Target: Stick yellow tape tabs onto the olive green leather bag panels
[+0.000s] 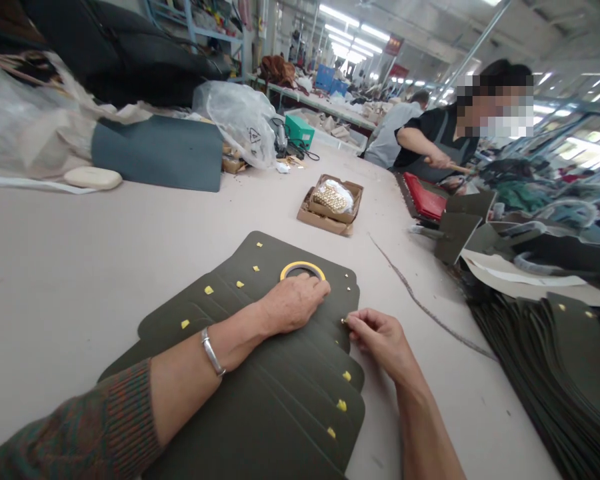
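Several dark green panels [260,400] lie overlapped on the table, with small yellow tape pieces along both sides. My left hand [295,303] rests palm down on the upper panel, fingers curled together at the near edge of a yellow tape roll [283,270]. Whether it grips the roll is hard to make out. At the panel's right edge, my right hand [377,333] pinches a small gold metal stud [343,321] between thumb and forefinger. Two small studs [347,283] sit farther up that edge.
Beyond the panels, a cardboard box [357,200] holds gold studs in plastic. Stacked dark green panels [540,353] lie at right. A person [440,143] works with a stick tool near a red piece [424,197]. A grey sheet [160,153] and plastic bags lie at back left.
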Demonstrator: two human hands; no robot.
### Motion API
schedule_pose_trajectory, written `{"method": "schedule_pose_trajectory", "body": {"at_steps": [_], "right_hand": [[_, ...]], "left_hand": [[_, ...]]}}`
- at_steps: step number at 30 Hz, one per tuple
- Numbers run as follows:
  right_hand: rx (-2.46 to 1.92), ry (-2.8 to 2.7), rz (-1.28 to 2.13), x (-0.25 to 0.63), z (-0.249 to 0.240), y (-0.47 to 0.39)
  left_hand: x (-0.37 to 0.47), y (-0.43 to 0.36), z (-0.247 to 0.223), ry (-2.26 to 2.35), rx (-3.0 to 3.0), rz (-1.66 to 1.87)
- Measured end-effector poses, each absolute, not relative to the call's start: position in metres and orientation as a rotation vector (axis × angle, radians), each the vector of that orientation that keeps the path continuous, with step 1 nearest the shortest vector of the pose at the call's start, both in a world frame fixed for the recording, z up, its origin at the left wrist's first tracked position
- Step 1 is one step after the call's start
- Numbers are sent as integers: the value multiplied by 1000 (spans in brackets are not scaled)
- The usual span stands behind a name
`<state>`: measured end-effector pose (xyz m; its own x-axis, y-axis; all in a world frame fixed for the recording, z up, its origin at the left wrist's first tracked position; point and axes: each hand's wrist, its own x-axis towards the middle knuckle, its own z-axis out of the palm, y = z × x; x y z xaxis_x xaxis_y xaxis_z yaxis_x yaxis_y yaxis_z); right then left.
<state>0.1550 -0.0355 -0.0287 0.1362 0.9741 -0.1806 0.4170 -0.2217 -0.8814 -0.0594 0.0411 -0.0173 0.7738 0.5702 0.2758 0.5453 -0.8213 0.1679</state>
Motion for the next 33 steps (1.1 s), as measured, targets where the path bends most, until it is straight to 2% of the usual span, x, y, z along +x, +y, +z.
{"method": "schedule_pose_trajectory", "body": {"at_steps": [13, 17, 22, 27, 33], "right_hand": [[-1929, -1712, 566, 134, -22, -36], [-1946, -1618, 593, 142, -26, -38], [-1834, -1449, 907, 154, -31, -48], [-1928, -1642, 538, 142, -31, -51], [-1936, -1728, 393, 131, -31, -40]], "left_hand": [[-62, 38, -14, 956, 2882, 467], [-62, 39, -15, 957, 2878, 468], [-62, 39, -16, 916, 2875, 510], [-63, 39, -15, 864, 2826, 577], [-63, 40, -15, 790, 2819, 688]]}}
